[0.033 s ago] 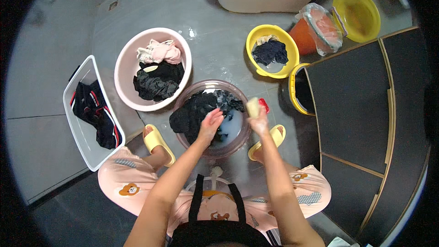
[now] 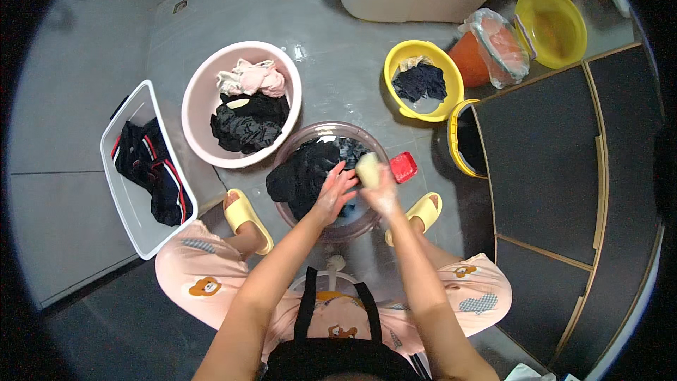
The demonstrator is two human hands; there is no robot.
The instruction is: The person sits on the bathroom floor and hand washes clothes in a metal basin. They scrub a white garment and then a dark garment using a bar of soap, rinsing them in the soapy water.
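Note:
A pale yellow bar of soap (image 2: 367, 170) is gripped in my right hand (image 2: 381, 192), over the right side of a round translucent basin (image 2: 374, 224). My left hand (image 2: 336, 192) is beside it with fingers spread, holding nothing, above the same basin. Dark wet clothes (image 2: 305, 173) fill the basin's left and far parts, with cloudy water partly hidden under my hands. Just right of the basin's rim, a small red soap dish (image 2: 404, 167) lies on the floor.
A pink basin (image 2: 192, 109) with black and pink clothes stands far left, near a white bin (image 2: 151, 233) of dark garments. Far right are a yellow basin (image 2: 398, 102) with dark cloth, a yellow-rimmed bucket (image 2: 455, 144) and a lined orange bin (image 2: 467, 56). A dark cabinet (image 2: 543, 162) bounds the right.
My right hand has moved left with the soap, from beside the red dish to over the basin, next to my left hand. The red dish now shows fully. The view shifted slightly.

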